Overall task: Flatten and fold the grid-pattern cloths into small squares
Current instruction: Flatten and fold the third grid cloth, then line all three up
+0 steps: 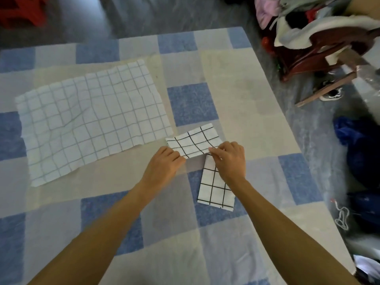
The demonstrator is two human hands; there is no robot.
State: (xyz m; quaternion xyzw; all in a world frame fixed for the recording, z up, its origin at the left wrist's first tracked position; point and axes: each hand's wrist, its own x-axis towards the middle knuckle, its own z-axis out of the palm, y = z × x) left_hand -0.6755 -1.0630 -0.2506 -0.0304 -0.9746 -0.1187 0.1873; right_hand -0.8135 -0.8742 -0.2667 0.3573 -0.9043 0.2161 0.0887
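Observation:
A small white cloth with a black grid (195, 141) lies folded into a narrow strip on the checked bed cover, bent at a corner so one end (213, 188) points toward me. My left hand (164, 163) pinches the strip's near edge on the left. My right hand (230, 159) pinches the strip at the bend. A larger white cloth with a pale blue grid (92, 118) lies spread out and wrinkled to the left, untouched.
The blue, grey and cream checked cover (236, 95) ends at a right edge (304, 153). Beyond it on the floor stand a dark red wooden piece with piled clothes (320, 38), a blue bundle (357, 140) and a white cord (342, 218).

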